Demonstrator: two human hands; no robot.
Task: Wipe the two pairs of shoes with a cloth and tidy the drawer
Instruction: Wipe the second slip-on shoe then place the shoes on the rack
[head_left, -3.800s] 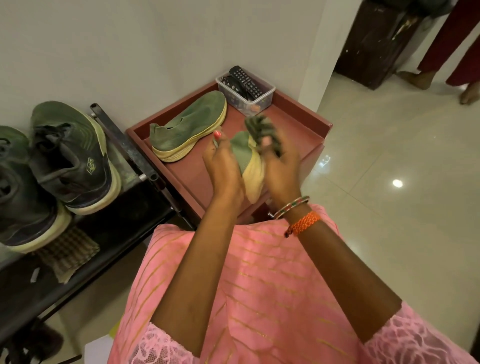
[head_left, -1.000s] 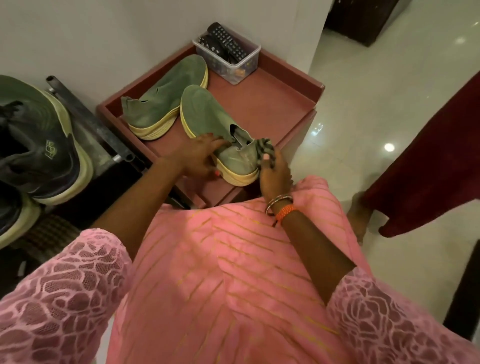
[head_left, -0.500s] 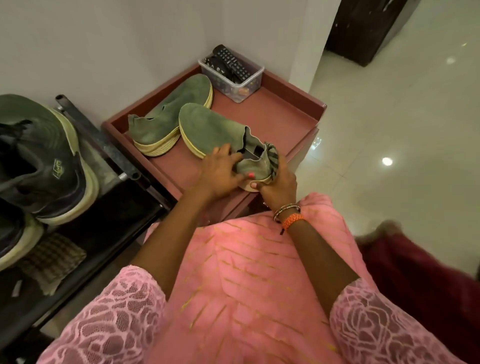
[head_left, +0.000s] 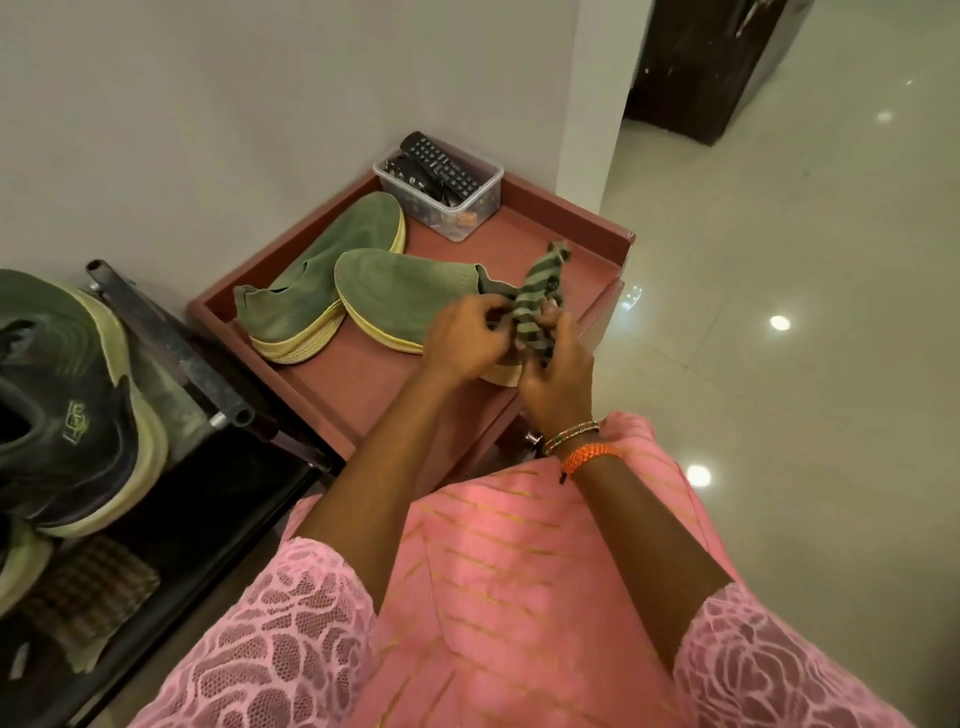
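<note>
Surroundings: a box (head_left: 470, 218) of remotes (head_left: 441, 163) stands at the bench (head_left: 571, 223) corner; dark sneakers (head_left: 72, 415) sit on the rack (head_left: 176, 338) at left.
Shoes: two green shoes (head_left: 405, 291) lie side by side on the bench.
Hands: left hand (head_left: 465, 340) and right hand (head_left: 558, 371), fingers curled, pinch the striped cloth (head_left: 535, 301) above the near shoe's heel.
Change: half a second ago both hands gripped that shoe's heel; the cloth now stands raised.

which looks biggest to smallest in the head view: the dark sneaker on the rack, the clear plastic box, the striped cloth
1. dark sneaker, though it is nearest the camera
2. clear plastic box
3. striped cloth, bunched and partly hidden by both hands
</note>
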